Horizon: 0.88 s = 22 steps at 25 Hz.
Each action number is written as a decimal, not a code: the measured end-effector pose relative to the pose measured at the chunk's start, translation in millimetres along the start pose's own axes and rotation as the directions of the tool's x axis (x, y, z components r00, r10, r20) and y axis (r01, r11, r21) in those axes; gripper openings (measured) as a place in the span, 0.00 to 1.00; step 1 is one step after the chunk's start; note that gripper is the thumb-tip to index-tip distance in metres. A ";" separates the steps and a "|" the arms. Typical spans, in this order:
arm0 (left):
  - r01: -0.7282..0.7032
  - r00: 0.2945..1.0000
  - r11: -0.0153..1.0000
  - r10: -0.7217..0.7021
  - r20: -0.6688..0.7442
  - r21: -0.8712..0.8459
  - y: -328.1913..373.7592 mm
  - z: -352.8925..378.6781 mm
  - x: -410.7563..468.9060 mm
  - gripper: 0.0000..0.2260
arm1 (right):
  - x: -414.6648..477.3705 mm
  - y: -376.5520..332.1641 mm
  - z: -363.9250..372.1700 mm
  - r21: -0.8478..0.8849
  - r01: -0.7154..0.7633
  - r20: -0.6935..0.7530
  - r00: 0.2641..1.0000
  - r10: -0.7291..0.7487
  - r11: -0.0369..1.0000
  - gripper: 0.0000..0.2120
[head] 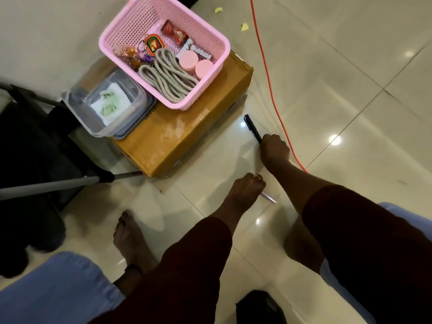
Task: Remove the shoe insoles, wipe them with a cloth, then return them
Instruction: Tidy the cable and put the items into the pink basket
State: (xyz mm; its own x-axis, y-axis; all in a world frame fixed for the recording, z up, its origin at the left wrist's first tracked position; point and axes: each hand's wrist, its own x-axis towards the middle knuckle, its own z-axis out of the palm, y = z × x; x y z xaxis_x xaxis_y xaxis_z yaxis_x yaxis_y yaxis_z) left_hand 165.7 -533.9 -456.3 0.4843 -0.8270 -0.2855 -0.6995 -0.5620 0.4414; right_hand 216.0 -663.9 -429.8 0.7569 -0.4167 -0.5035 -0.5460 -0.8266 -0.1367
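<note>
- Glossy cream floor tiles (350, 66) with thin dark joints mirror round ceiling lights; everything is placed from the cardboard box (187, 136) that lies on them.
- Right hand (274, 148), just off the box's near right corner: fingers curled tight round the lower end of a black pen (252, 128), whose capped end slants up toward the box.
- Left hand (247, 185), nearer the person than the box: fingers curled down to the floor, a ring on one, gripping a slim silvery piece (268, 197); only its pointed end shows, so I cannot tell what it is.
- Both forearms come out of dark maroon sleeves (187, 265).
- Black shoe (259, 307), smooth and shiny, is well short of the box at the bottom edge, cut off; its insole cannot be made out.
- A bare foot (131, 235) is planted left of the shoe.
- On the box: a pink perforated plastic basket (131, 22) with coiled grey rope (168, 76), two round pink lids (188, 60), key charms and red wrappers, their print too small to read.
- Left of the basket, a clear plastic tub (77, 106) holds a white tissue printed green.
- Dark lettering on the box top is half covered by the tub.
- An orange cable (268, 78) runs right of the box.
</note>
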 end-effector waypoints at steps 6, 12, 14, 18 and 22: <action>0.287 0.952 0.904 -0.306 -0.011 -0.316 0.7 -46.0 -15.8 0.07 | -23.2 -1.0 -18.2 0.420 -0.144 0.033 0.989 0.144 0.896 0.04; 0.203 0.822 0.889 -0.383 -0.421 -0.411 12.1 -149.1 -38.0 0.09 | -66.9 -26.6 -84.5 0.597 0.139 -0.312 0.948 0.069 0.791 0.06; 0.250 0.749 0.858 -0.465 -0.473 -0.448 15.3 -190.0 -43.4 0.11 | -74.4 -40.7 -112.3 0.517 0.270 -0.454 0.891 -0.008 0.812 0.07; 0.192 0.548 0.726 -0.637 -0.542 -0.660 -6.7 -272.7 -37.9 0.14 | -61.3 -80.7 -165.1 0.291 0.467 -0.640 0.744 -0.193 0.835 0.08; 0.265 0.452 0.603 -0.767 -0.455 -0.753 -67.2 -321.5 -14.2 0.15 | -32.5 -133.4 -202.7 0.053 0.476 -0.445 0.799 -0.406 0.878 0.13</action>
State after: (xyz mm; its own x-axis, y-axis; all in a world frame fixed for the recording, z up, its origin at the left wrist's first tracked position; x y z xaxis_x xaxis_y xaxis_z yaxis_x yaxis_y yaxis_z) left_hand 374.7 -479.8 -208.4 0.9947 0.0633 -0.0809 0.1024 -0.5472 0.8307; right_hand 337.1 -616.8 -222.3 0.9857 -0.1656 0.0327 -0.1383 -0.9037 -0.4052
